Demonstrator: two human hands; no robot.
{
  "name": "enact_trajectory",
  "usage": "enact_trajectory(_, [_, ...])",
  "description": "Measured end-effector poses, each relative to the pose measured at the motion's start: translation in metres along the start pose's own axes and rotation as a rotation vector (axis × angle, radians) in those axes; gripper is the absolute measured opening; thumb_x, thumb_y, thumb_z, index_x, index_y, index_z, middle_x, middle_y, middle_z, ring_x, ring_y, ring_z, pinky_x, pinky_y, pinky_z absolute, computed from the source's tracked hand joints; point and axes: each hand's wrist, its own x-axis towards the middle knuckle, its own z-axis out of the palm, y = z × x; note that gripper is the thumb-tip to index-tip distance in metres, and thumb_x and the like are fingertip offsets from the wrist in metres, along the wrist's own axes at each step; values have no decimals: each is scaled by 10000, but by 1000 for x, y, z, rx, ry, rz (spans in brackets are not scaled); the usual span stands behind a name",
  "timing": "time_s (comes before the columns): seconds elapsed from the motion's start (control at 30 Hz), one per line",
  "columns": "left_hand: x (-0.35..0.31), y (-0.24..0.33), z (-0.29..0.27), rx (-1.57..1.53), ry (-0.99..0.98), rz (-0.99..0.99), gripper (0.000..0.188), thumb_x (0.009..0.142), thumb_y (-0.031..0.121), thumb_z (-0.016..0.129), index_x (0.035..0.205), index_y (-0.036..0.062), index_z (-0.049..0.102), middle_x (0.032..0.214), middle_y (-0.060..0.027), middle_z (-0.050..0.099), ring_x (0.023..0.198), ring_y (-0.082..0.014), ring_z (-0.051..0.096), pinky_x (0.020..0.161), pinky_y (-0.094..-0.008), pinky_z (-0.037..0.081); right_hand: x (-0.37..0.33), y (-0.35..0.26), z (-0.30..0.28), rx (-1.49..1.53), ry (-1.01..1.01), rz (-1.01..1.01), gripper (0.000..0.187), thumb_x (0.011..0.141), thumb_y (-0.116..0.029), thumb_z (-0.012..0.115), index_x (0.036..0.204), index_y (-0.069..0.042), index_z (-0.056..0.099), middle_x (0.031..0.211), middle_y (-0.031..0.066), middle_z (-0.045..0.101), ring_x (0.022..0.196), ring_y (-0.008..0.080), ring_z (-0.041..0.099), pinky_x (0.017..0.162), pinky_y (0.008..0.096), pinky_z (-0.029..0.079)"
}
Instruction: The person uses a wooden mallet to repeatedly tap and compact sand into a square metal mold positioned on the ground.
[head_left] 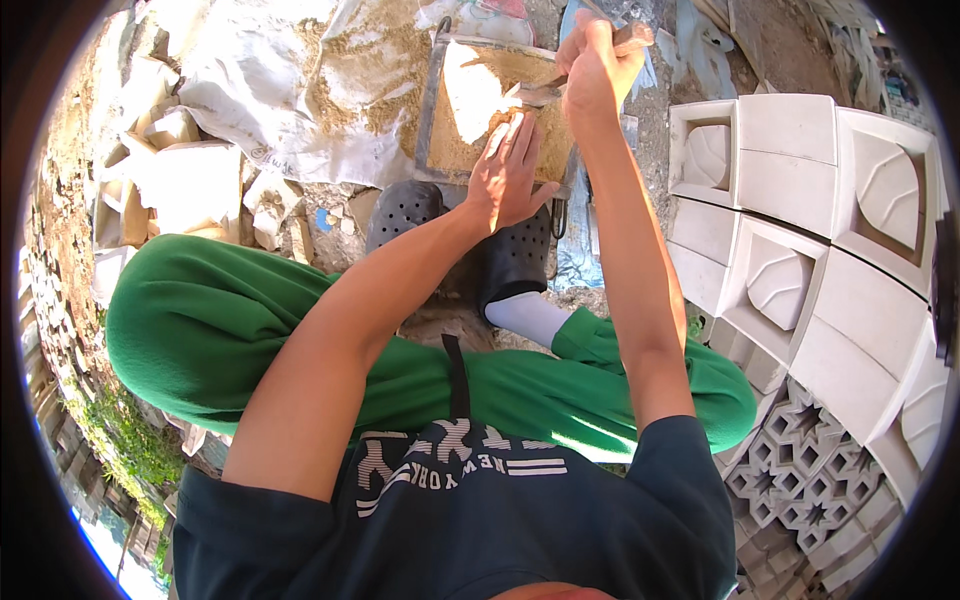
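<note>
A square metal-rimmed mould or tray (433,105) with handles at its sides lies on the ground before my feet, filled with tan, sandy material (455,150). My left hand (508,178) rests on its near part, palm down, fingers stretched out and thumb apart. At the right rim my right hand (598,80) is wrapped round a wooden-handled tool (632,38). Its pale, narrow end (538,95) reaches over the sandy material, close to my left fingertips. The tool's exact kind is unclear. Strong sunlight washes out part of the surface.
Dusty white sheeting (270,100) spreads to the left, beside broken pale blocks (190,185). White cast blocks with leaf reliefs (775,275) stand stacked on the right, above star-patterned lattice blocks (810,465). My dark clogs (515,265) are close to the tray's near edge.
</note>
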Motion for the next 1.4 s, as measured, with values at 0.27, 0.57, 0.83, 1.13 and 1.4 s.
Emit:
enact_trajectory(0.27, [19,-28,6,272,154,14,905,933,675,494,1446,-70,482,1573,-242,383,1526,-368,240,1251,-512,163,14,-65,-14,283,-103,-137,443,928,-216,563,576,-163,298,497,-29,251,416,120,204,424,315,214])
enact_trajectory(0.57, [17,-46,-24,136,25,-318,976,887,669,622,1511,-46,395,1644,-316,161,1561,-438,66,1225,-642,72,-12,-3,-16,-66,-2,-105,433,914,-77,571,567,-109,313,508,-4,329,435,114,267,426,325,232])
enact_trajectory(0.83, [46,-57,-20,83,191,-400,1222,827,825,554,1608,-24,154,1678,-255,122,1571,-399,58,1229,-629,24,-12,-34,-28,48,-44,-235,352,883,-101,544,567,-54,398,500,-2,396,452,83,328,427,295,243])
enact_trajectory(1.13, [9,-45,-21,-139,-18,489,840,894,545,671,1436,-69,484,1556,-207,416,1476,-344,355,1229,-491,267,-11,-54,-33,146,159,-187,442,859,-155,548,579,-132,207,504,7,232,472,134,161,474,331,173])
enact_trajectory(1.4, [9,-40,-25,187,-52,248,837,939,589,566,1464,-56,471,1558,-188,439,1487,-313,354,1247,-442,232,-10,-57,-46,146,153,-255,457,855,-161,549,575,-139,189,496,6,219,466,136,159,474,337,171])
